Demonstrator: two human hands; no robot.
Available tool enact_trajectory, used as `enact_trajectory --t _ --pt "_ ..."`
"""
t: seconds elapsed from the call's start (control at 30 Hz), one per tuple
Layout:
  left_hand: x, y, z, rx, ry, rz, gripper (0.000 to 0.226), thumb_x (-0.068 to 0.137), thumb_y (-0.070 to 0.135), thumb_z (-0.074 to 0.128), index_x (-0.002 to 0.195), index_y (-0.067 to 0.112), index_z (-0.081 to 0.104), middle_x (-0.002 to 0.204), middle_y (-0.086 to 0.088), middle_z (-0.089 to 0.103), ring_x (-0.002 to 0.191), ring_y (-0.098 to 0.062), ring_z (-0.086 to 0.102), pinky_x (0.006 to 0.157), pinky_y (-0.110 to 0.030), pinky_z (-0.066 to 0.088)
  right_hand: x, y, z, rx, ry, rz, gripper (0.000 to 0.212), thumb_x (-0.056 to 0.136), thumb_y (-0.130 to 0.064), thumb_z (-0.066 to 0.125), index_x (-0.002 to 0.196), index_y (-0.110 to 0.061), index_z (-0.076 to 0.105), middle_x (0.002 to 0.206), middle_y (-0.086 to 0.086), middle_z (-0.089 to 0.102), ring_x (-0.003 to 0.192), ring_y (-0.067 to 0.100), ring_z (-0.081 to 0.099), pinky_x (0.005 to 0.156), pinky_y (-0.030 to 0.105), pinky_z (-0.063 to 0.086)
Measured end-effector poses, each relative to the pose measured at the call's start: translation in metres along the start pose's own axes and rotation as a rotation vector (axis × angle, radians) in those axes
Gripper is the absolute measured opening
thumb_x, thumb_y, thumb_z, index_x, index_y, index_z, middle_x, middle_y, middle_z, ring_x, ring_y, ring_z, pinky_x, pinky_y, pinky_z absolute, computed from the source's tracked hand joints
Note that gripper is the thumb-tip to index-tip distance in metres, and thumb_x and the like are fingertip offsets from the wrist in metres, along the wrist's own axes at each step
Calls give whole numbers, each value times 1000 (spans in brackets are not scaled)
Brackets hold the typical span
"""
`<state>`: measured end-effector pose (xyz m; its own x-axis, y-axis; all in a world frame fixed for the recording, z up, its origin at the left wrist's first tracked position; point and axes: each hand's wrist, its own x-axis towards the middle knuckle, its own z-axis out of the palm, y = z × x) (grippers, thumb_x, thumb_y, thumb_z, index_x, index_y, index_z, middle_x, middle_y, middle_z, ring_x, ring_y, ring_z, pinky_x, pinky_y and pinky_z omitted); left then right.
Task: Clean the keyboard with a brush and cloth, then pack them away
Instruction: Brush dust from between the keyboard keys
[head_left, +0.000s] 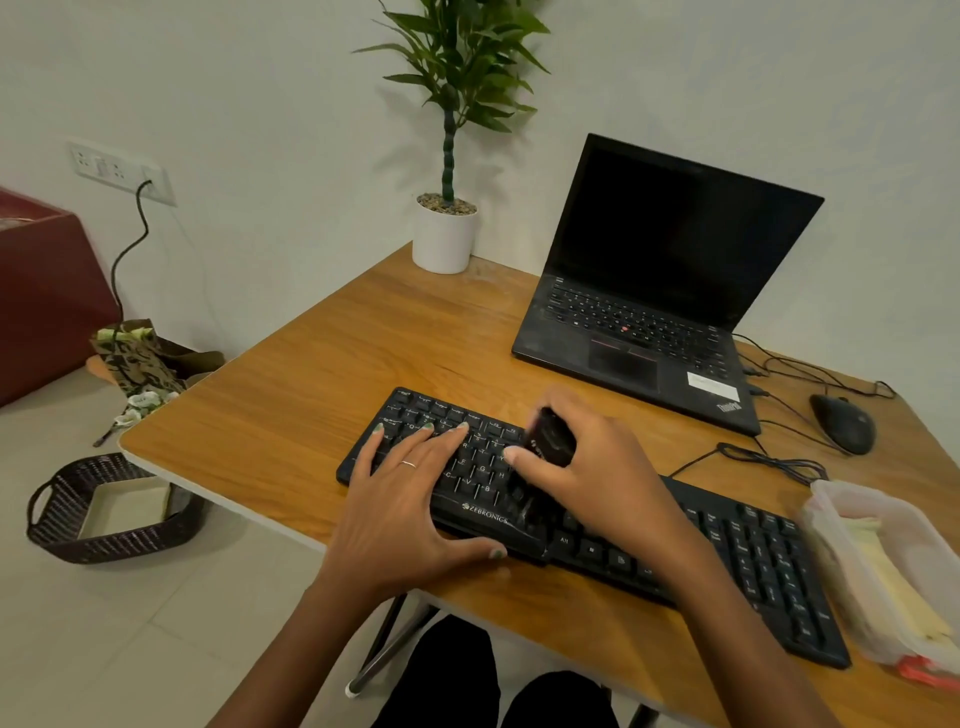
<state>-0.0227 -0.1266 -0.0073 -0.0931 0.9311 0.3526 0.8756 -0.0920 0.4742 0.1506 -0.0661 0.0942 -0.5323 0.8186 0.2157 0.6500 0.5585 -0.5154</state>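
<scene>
Sitting at a wooden table (322, 364) pushed into the corner of a white-walled room, tiled floor underneath. At the back there's a potted plant (447, 156) in a white pot, and to its right an open black laptop (654, 291) with a dark screen; "ThinkPad" is printed on its palm rest. A wired mouse (844, 423) sits to the right of it, cables trailing between. On the floor at left: a dark woven basket (111, 512) and a patterned paper bag (137, 358) under a wall socket.

Black keyboard (737, 540) reads "ZEBRONICS" on its front edge. Its long axis runs diagonally, from far-left to near-right, lying flat near the table's front edge.

Left hand (410, 493) rests flat on the left keys, fingers spread and straight, ring on one finger. Right hand (597, 467) has its fingers curled around a black brush (548, 441), which is blurred, over the middle keys. A translucent plastic bag (883, 571) lies at the keyboard's right end.
</scene>
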Motion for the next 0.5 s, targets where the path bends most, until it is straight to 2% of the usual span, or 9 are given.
enact_trajectory --t 0.07,0.13,0.23,0.3,0.37,0.5 --pt "0 0 1 -4 -5 4 110 58 94 45 148 33 29 145 14 43 140 -4 26 120 -41 -1 -1 -13 9 125 -67 -76 24 82 -44 66 92 -30 48 82 -10 59 73 5 58 58 25 48" --pt "-1 0 2 -18 -3 2 108 58 93 47 146 32 31 144 15 44 140 -5 28 120 -44 5 -1 -20 18 226 -116 -133 22 84 -41 65 95 -31 48 88 -11 59 79 6 59 64 30 52" --pt "-1 2 1 -24 4 -12 110 57 91 50 146 30 32 145 12 44 140 -6 28 120 -42 5 5 -20 9 45 -205 -168 20 86 -38 63 91 -34 44 85 -12 58 76 5 56 63 29 49" --pt "-1 3 -1 -12 -10 -17 114 55 91 51 149 32 27 147 11 41 141 -4 24 120 -38 0 8 -13 -10 -137 -313 -126 22 85 -39 63 89 -34 42 85 -12 58 76 7 54 62 27 45" --pt "-1 3 -2 -12 -12 -20 115 55 92 51 150 33 23 148 11 40 141 -4 22 119 -36 -3 9 -5 -23 -186 -375 -74 24 83 -39 65 89 -31 44 84 -12 58 75 8 55 60 25 43" --pt "0 2 0 -10 -4 -12 113 55 91 51 149 32 26 146 12 42 141 -4 24 120 -38 1 7 -13 -6 -44 -264 -169 23 83 -41 65 89 -32 46 80 -15 55 70 1 51 57 20 38"
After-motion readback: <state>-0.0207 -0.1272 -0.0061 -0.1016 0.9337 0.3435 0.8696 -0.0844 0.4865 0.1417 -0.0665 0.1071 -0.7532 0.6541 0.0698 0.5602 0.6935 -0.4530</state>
